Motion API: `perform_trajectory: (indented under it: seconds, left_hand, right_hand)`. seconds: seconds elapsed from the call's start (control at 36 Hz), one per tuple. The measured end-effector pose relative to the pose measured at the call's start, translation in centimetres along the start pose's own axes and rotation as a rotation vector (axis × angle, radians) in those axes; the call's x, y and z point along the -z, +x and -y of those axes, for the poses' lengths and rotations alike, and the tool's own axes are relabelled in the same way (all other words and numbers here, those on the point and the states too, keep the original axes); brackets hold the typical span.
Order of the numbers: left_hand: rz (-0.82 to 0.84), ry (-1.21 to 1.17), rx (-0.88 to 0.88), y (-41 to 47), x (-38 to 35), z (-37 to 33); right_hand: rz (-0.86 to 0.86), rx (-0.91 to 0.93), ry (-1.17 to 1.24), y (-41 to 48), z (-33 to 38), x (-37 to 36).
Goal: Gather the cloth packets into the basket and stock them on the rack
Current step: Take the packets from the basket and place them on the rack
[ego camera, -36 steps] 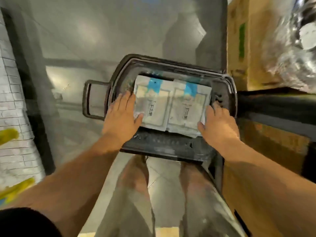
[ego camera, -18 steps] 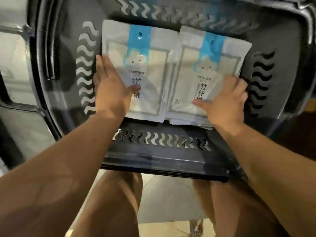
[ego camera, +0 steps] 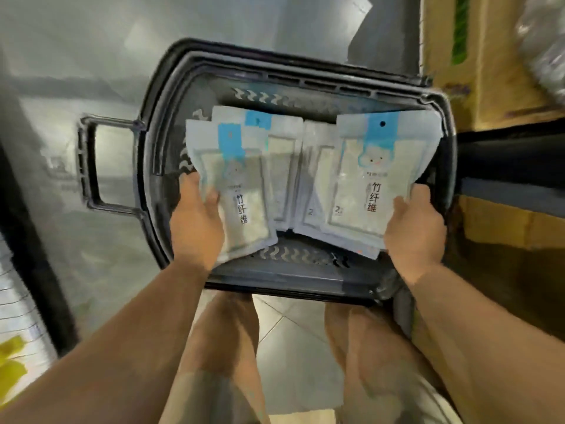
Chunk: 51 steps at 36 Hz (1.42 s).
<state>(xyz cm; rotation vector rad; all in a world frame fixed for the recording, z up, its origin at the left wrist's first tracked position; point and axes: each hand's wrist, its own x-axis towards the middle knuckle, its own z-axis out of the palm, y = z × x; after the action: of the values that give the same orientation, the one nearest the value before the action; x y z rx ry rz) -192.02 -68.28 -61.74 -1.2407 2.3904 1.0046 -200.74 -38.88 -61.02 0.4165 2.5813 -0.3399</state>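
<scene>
A black plastic basket (ego camera: 299,283) stands in front of my knees, its handle (ego camera: 91,166) swung out to the left. My left hand (ego camera: 195,224) grips a white cloth packet with a blue strip (ego camera: 241,185), lifted above the basket's left half. My right hand (ego camera: 415,231) grips a second such packet (ego camera: 376,166) over the right half. More packets (ego camera: 287,148) lie flat in the basket beneath the two raised ones.
Cardboard boxes (ego camera: 489,56) sit on a dark rack shelf (ego camera: 504,163) at the right, with another box (ego camera: 504,228) below. A white brick wall (ego camera: 18,316) is at the left. Grey floor (ego camera: 76,87) stretches beyond the basket.
Both hands lay flat on the packets in the basket before; now each grips one packet and has raised it off the stack. The view has pulled back from the basket.
</scene>
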Motion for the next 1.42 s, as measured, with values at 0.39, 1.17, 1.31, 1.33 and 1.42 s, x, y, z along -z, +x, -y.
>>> perform_trajectory:
  seconds: [0.39,1.17,1.31,1.33,1.42]
  left_hand:
    - [0.023,-0.191,-0.065,-11.9,21.6,-12.8]
    - [0.185,-0.640,-0.859,-27.1,42.5,-35.3]
    - [0.369,-0.694,-0.963,-31.9,40.0,-41.7]
    - [0.401,-0.708,-0.988,-33.1,39.4,-43.0]
    - [0.496,-0.718,-1.070,-36.7,37.2,-46.7]
  right_hand:
    - [0.147,0.001,0.535,-16.1,6.2,25.5]
    - [-0.582,0.220,0.847,-39.4,5.0,50.7]
    - [-0.761,0.141,0.921,-42.3,-0.3,53.5]
    - [-0.792,0.127,0.937,-42.7,-1.5,53.9]
    - [-0.879,0.087,0.937,-43.4,-5.2,55.5]
